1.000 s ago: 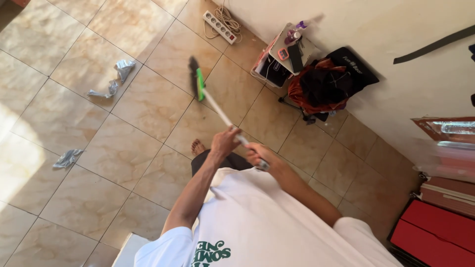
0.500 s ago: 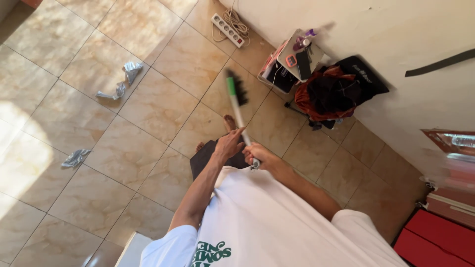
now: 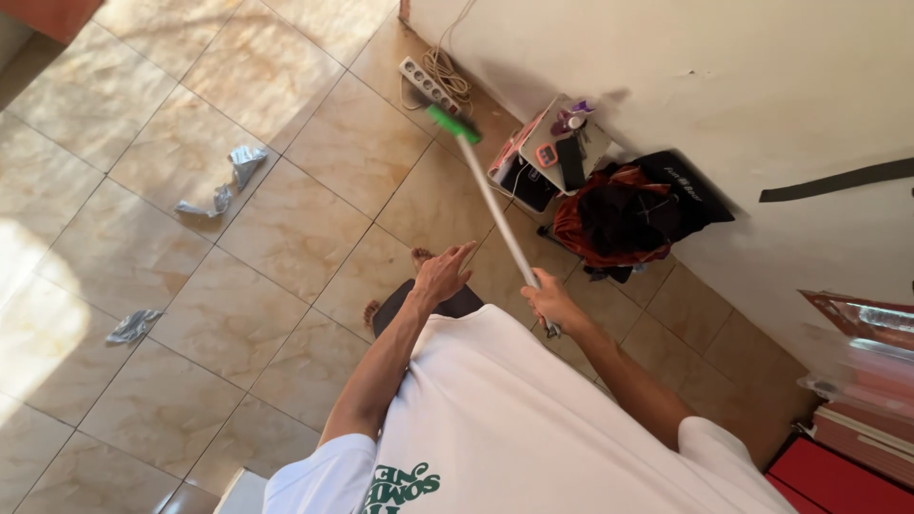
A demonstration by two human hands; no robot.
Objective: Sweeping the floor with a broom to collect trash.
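Head view: the broom (image 3: pixel 490 205) has swung away from the open tiles — its green head (image 3: pixel 453 124) now reaches toward the power strip (image 3: pixel 426 84) by the wall. The left hand (image 3: pixel 441 276) has come off the handle and hangs open, fingers spread. Only the right hand (image 3: pixel 552 306) grips the handle's end. The sweep seems to have shifted to the wall side — crumpled wrappers (image 3: pixel 224 183) lie well apart, untouched.

Green plastic broom head (image 3: pixel 451 124) on white metal handle (image 3: pixel 498 225). Beige marbled floor tiles (image 3: pixel 286 228); crumpled silver foil scraps (image 3: pixel 228 176) left of broom head.
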